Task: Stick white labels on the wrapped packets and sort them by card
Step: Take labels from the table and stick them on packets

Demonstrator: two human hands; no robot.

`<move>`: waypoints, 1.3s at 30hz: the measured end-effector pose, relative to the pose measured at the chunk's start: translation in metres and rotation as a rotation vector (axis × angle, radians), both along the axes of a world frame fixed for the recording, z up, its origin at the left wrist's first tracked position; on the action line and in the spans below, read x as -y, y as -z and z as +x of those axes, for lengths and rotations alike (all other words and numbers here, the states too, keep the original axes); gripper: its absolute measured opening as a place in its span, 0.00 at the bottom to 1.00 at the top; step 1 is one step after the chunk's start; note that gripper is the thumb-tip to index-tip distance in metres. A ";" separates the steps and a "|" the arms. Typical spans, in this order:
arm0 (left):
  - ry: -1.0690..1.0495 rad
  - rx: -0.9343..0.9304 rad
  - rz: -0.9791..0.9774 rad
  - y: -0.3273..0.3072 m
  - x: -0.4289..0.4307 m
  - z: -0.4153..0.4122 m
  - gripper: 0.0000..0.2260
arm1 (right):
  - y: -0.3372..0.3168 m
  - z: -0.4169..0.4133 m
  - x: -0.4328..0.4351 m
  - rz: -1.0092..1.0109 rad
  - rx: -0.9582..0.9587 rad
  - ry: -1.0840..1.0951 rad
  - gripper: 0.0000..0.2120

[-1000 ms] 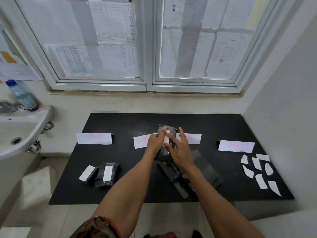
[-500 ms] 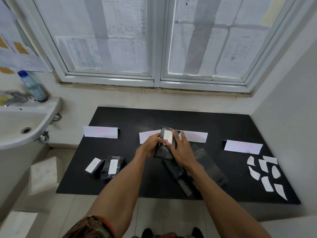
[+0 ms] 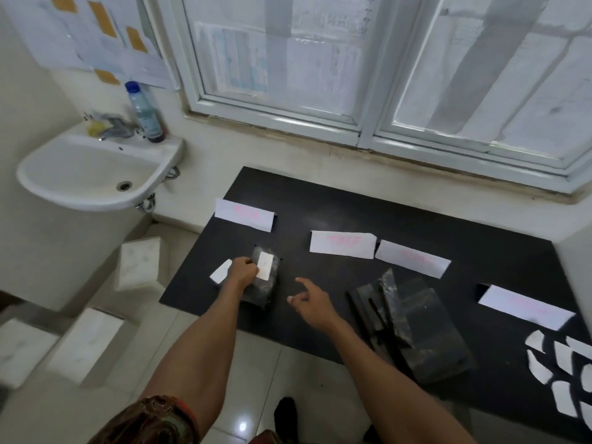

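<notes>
**Left hand (image 3: 245, 271) holds a labelled packet (image 3: 264, 291) by the left card**

The left hand's fingers are curled round the side of the labelled packet. The packet lies on the table (image 3: 320, 200) near its left edge, in front of the left card (image 3: 245, 214). Its white label faces up. A second packet (image 3: 221, 272) lies just beside it, closer to the left edge. The hand hides most of it, but its white label shows.

The right hand (image 3: 309, 302) holds nothing. Its fingers are loose and one points forward, over the front edge of the table.

I think the job is about begun, not near done. These two are the only labelled packets I can see. A pile of packets (image 3: 416, 325) with no labels sits near the front edge, in the middle. Loose labels (image 3: 560, 363) wait at the front right corner. Three more cards stand along the table: the middle card (image 3: 342, 245), the next card (image 3: 413, 257) and the right card (image 3: 525, 307).

The packets are wrapped in dark plastic, so I cannot tell what is inside them. The sink (image 3: 48, 187) is past the left edge of the table. A bottle (image 3: 145, 113) stands on its back rim.
</notes>
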State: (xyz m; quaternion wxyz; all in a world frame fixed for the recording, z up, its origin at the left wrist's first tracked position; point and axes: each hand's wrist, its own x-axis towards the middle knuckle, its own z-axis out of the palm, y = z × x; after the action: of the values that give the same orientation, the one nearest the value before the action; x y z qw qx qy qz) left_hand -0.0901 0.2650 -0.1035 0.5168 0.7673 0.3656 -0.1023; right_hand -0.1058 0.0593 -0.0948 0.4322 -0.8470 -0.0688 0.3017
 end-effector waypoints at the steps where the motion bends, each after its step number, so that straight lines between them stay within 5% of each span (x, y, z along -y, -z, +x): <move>1: -0.026 -0.008 0.032 0.003 -0.011 -0.006 0.15 | 0.005 -0.004 -0.006 -0.012 -0.027 -0.027 0.27; 7: -0.128 -0.055 0.097 0.021 -0.039 -0.020 0.20 | 0.018 -0.018 -0.019 -0.066 -0.092 -0.082 0.23; 14: -0.129 0.015 0.182 0.029 -0.026 -0.016 0.12 | 0.020 -0.007 -0.017 -0.101 -0.072 -0.068 0.23; 24: 0.248 0.005 0.439 0.010 0.009 0.016 0.17 | 0.007 0.014 0.001 -0.085 0.001 0.063 0.25; 39: 0.846 0.188 0.382 -0.023 0.312 0.090 0.18 | -0.026 0.016 0.263 -0.153 0.146 0.625 0.23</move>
State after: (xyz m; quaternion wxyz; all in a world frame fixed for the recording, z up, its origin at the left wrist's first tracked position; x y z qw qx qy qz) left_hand 0.0000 -0.0470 -0.0806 0.3101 0.9362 -0.0151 -0.1648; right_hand -0.0901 -0.2033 -0.0687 0.4328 -0.8766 0.1866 0.0974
